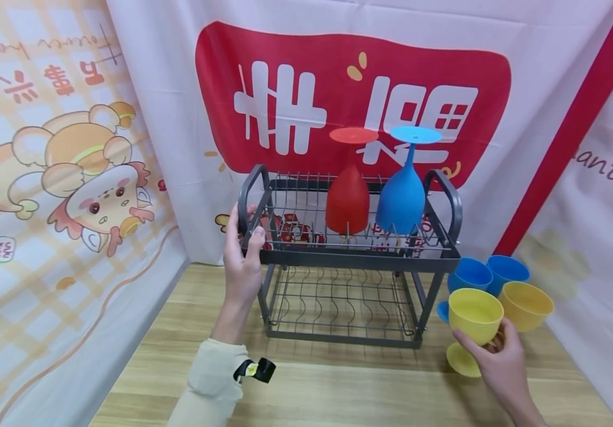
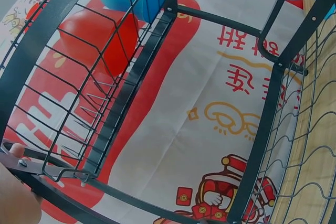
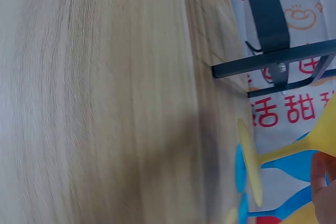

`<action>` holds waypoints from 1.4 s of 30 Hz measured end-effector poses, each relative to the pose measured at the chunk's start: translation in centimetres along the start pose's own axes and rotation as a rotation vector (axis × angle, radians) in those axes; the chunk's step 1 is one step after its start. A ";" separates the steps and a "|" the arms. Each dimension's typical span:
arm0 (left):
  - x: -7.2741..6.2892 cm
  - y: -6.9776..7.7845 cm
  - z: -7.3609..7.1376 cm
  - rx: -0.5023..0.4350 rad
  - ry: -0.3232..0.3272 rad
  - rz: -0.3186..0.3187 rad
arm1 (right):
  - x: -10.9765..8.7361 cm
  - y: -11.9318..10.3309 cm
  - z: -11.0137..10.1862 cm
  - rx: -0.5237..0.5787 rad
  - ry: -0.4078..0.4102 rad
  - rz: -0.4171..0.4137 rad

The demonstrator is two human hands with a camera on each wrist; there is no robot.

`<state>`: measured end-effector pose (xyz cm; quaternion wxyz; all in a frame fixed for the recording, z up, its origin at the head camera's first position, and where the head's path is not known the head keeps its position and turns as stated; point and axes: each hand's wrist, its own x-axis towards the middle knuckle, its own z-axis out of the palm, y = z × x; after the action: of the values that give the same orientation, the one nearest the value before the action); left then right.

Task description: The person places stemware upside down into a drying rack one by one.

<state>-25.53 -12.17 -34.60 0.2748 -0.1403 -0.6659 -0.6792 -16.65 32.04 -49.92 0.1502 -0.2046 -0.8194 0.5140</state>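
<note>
My left hand (image 1: 242, 267) grips the left end of a dark two-tier dish rack (image 1: 360, 258), thumb over the upper rim beside the handle. In the left wrist view, only part of that hand (image 2: 18, 198) shows at the lower left corner. My right hand (image 1: 504, 365) holds a yellow plastic goblet (image 1: 476, 314) upright, right of the rack; whether its foot touches the table cannot be told. A red goblet (image 1: 347, 201) and a blue goblet (image 1: 402, 198) stand upside down on the upper tier's right half.
Behind the held goblet are two upright blue goblets (image 1: 508, 273) and an orange-yellow goblet (image 1: 526, 305). The rack's lower tier (image 1: 338, 296) is wavy wire. Printed cloth (image 1: 168, 118) hangs behind and beside the wooden table (image 1: 328, 385).
</note>
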 end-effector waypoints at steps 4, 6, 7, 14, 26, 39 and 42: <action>0.0 0.2 0.0 0.004 0.000 -0.006 | -0.6 -1.0 -0.8 -0.068 0.006 -0.071; 0.0 0.2 0.0 0.008 0.001 -0.011 | -0.8 -1.5 -1.1 -0.099 0.005 -0.098; 0.0 0.2 0.0 0.010 0.001 -0.012 | -1.0 -1.7 -1.2 -0.110 0.005 -0.116; -0.5 0.1 -0.3 0.031 0.023 -0.030 | -2.3 -3.0 -0.8 -0.131 -0.010 -0.228; -4.9 -2.6 -0.6 0.105 0.250 0.013 | -3.3 -4.9 0.4 -0.249 -0.008 -0.492; -10.6 -5.6 2.7 0.075 0.097 -0.091 | -4.3 -8.2 3.3 -0.352 -0.109 -0.829; -11.0 -5.5 3.6 0.081 -0.119 -0.159 | -4.6 -9.0 4.1 -0.375 -0.126 -0.894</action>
<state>-20.30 -6.83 -45.01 0.1856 -0.1161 -0.7169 -0.6619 -16.11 23.07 -43.73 0.2669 0.1753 -0.9130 0.2540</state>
